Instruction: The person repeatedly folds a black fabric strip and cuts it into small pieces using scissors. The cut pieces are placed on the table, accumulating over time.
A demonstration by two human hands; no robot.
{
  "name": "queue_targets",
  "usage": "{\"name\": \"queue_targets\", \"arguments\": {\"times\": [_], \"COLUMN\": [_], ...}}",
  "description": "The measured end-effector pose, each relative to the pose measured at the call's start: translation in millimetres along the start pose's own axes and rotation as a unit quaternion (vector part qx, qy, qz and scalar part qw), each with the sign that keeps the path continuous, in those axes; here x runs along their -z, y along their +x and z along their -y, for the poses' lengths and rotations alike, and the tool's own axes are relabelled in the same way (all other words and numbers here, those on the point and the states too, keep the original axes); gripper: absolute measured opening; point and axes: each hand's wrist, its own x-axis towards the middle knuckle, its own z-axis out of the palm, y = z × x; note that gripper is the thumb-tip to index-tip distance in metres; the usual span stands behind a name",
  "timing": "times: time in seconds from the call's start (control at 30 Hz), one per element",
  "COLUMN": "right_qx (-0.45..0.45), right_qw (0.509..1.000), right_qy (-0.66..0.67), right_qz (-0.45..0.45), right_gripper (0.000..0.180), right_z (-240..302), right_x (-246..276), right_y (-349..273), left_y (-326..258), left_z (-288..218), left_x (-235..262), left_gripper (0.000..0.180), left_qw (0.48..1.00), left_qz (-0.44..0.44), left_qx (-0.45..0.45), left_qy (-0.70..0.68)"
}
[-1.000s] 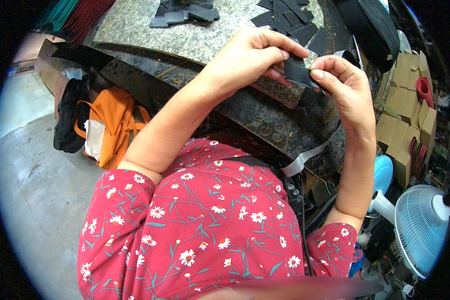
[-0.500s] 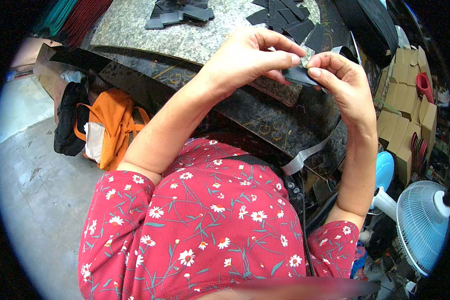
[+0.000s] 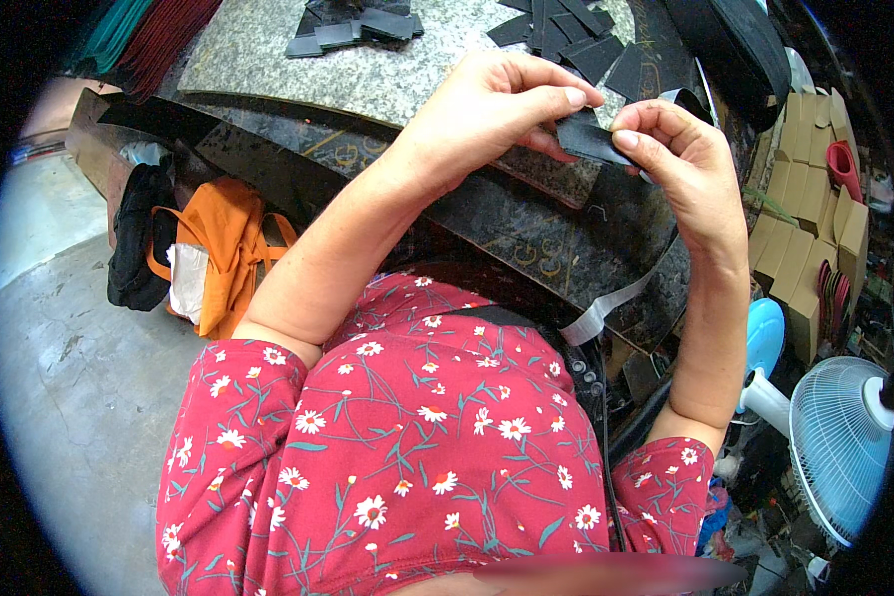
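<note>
R hand (image 3: 677, 154) has the blk piece (image 3: 594, 141) pinched btwn thumb & forefinger, approx 1 o'clock from the person's chest, held over the dark bench (image 3: 631, 226). L hand (image 3: 497, 117) is just beside it, at the piece's 9–10 o'clock: thumb & forefinger tips v. close tog., lower fingertips by the piece's near end; can't tell from here if they're clamped on it. Speckled slab (image 3: 253, 65) lies beyond, w/ one pile of blk pieces (image 3: 358, 32) at 12 & a second pile (image 3: 566, 32) btwn 12 & 1. Pale strip (image 3: 598, 316) at 2, by bench edge. Orange bag (image 3: 230, 253) btwn 10 & 11, cardboard boxes (image 3: 800, 233) at 2, blue-and-white fan (image 3: 834, 452) approx 3.
</note>
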Motion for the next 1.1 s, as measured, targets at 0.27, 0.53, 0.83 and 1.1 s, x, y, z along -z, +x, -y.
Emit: {"name": "queue_targets", "arguments": {"times": [0.27,0.53,0.83,1.1], "right_qx": [0.073,0.074,-0.029,-0.223], "right_qw": [0.989,0.789,0.823,0.849], "right_qy": [-0.113,-0.527,-0.472,-0.423], "right_qz": [-0.057,-0.306,-0.314,-0.225], "right_gripper": [0.013,0.018,0.031,0.031], "right_z": [-2,-23,-62,-48], "right_x": [-8,64,97,115], "right_y": [-6,-41,-59,-69], "left_y": [-2,-2,-6,-3], "left_z": [-1,-6,-6,-7], "left_x": [2,9,9,10], "left_gripper": [0.026,0.019,0.019,0.023], "left_qw": [0.997,0.996,0.998,0.995], "left_qz": [0.022,-0.009,-0.047,-0.083], "left_qx": [0.002,-0.056,-0.015,-0.021], "left_qy": [0.074,0.069,0.036,-0.053]}}
